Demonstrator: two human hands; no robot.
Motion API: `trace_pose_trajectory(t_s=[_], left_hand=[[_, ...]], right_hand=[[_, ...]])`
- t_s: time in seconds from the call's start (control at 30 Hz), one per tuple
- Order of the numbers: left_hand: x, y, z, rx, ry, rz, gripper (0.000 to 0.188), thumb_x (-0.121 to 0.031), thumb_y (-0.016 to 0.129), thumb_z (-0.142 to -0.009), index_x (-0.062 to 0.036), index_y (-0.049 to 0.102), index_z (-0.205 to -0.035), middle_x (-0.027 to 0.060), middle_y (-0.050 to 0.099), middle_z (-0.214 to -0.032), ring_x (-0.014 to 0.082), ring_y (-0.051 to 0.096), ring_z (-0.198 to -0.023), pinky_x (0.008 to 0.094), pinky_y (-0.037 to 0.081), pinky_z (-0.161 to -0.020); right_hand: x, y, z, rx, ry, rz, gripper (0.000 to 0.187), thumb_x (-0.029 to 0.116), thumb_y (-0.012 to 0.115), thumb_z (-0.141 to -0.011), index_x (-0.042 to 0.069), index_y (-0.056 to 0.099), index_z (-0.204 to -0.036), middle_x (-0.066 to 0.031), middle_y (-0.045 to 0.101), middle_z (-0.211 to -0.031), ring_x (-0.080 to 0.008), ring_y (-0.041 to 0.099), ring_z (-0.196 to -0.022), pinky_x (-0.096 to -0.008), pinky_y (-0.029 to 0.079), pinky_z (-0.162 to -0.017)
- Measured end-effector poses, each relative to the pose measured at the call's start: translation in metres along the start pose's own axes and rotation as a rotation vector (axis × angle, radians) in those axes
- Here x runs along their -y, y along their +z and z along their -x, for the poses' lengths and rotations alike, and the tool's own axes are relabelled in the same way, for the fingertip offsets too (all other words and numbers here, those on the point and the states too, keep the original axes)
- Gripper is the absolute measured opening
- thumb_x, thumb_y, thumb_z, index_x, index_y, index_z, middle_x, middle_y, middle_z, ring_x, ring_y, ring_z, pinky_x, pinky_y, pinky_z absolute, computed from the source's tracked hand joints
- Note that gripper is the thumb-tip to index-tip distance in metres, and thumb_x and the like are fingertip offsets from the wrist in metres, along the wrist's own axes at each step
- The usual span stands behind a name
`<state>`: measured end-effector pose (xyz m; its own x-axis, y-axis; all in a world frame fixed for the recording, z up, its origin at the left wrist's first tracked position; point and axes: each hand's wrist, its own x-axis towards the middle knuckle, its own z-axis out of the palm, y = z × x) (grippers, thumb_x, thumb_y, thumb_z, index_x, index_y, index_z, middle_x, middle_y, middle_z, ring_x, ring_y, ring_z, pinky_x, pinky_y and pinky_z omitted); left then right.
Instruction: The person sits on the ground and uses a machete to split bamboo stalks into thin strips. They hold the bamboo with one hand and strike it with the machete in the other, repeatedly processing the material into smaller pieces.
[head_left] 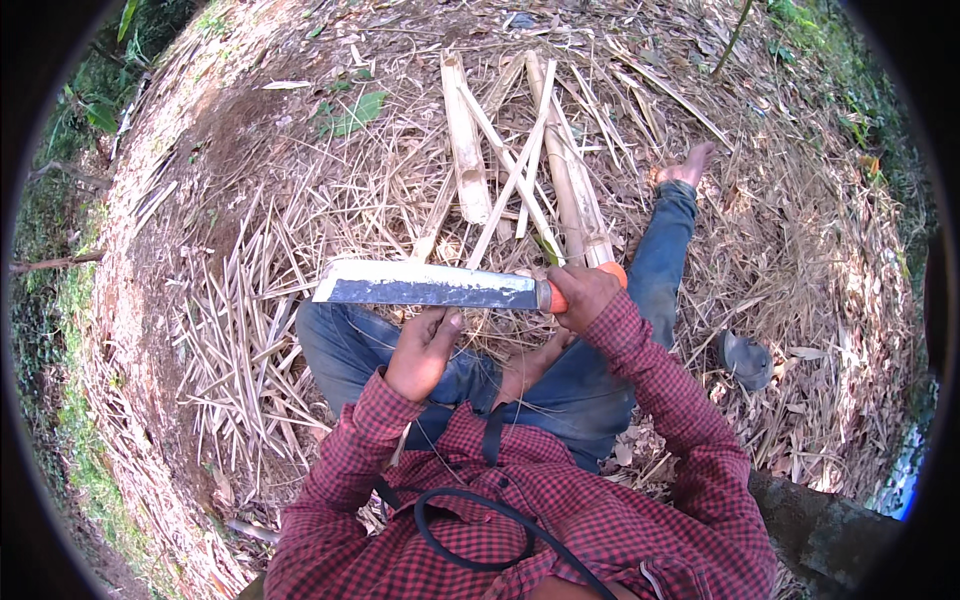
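My right hand (583, 296) is wrapped round the orange handle of a machete (430, 285). Its broad blade lies crosswise in front of me, tip toward the left. Just below the blade is my left hand (422, 358), closed with thumb and fingertips pressed together near the blade's lower edge. What it pinches, if anything, is too fine to make out. A pale thin strip (400, 443) shows beneath the left wrist. Beyond the blade, split bamboo pieces (465, 140) and long bamboo slats (570, 190) lie crossed on the ground.
A heap of thin split sticks (245, 340) lies to my left. My bent left leg (345, 345) and stretched right leg (660, 250) flank the work. A dark grey object (745, 360) rests at the right. Dry leaves and shavings cover the ground.
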<state>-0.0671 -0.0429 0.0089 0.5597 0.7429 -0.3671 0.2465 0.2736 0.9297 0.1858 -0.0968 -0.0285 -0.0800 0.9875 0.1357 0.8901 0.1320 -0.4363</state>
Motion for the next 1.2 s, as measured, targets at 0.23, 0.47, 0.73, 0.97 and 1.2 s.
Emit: trace_pose_trajectory(t_s=[0.23,0.47,0.73,0.97,1.2], left_hand=[[-0.021,0.0,0.011,0.016,0.004,0.036,0.029,-0.021,0.045,-0.093,0.0008,0.052,-0.111,-0.0074,0.039,-0.062,0.0007,0.032,-0.048,0.017,0.025,-0.042],[-0.029,-0.013,0.036,0.014,-0.073,0.039,0.034,-0.016,0.043,-0.094,0.0004,0.046,-0.124,-0.0073,0.037,-0.064,0.001,0.031,-0.049,0.017,0.025,-0.043],[-0.004,-0.017,0.073,-0.089,-0.115,0.021,0.029,-0.01,0.044,-0.093,0.0039,0.048,-0.119,-0.0061,0.04,-0.068,0.002,0.034,-0.059,0.0178,0.03,-0.052],[-0.01,-0.016,0.027,0.007,0.033,-0.123,0.035,-0.01,0.045,-0.093,0.0084,0.043,-0.122,0.0015,0.051,-0.079,0.0072,0.043,-0.072,0.0235,0.04,-0.065],[-0.008,-0.034,0.049,-0.082,0.04,-0.063,0.035,-0.008,0.047,-0.092,0.0051,0.044,-0.124,-0.0021,0.048,-0.076,0.0047,0.039,-0.066,0.0203,0.035,-0.058]], right_hand=[[-0.012,-0.015,-0.012,-0.07,-0.07,0.065,0.034,0.011,0.071,-0.06,0.009,0.053,-0.089,-0.008,0.058,-0.077,-0.0282,0.06,-0.073,-0.0387,0.047,-0.062],[-0.047,-0.038,-0.027,-0.085,0.084,0.179,0.029,0.018,0.066,-0.068,0.008,0.054,-0.093,-0.0096,0.06,-0.075,-0.0291,0.061,-0.073,-0.0404,0.048,-0.065],[-0.101,-0.091,0.003,-0.235,0.623,0.178,0.034,0.025,0.063,-0.075,0.008,0.054,-0.103,-0.0174,0.064,-0.086,-0.032,0.062,-0.082,-0.0404,0.051,-0.071],[0.004,-0.04,0.01,-0.038,0.164,0.102,0.031,0.013,0.071,-0.063,0.01,0.055,-0.089,-0.0086,0.058,-0.076,-0.0285,0.061,-0.07,-0.0373,0.048,-0.061],[-0.016,-0.046,-0.044,-0.04,0.155,0.176,0.028,0.015,0.071,-0.064,0.009,0.053,-0.085,-0.0091,0.057,-0.076,-0.029,0.061,-0.072,-0.0387,0.047,-0.062]])
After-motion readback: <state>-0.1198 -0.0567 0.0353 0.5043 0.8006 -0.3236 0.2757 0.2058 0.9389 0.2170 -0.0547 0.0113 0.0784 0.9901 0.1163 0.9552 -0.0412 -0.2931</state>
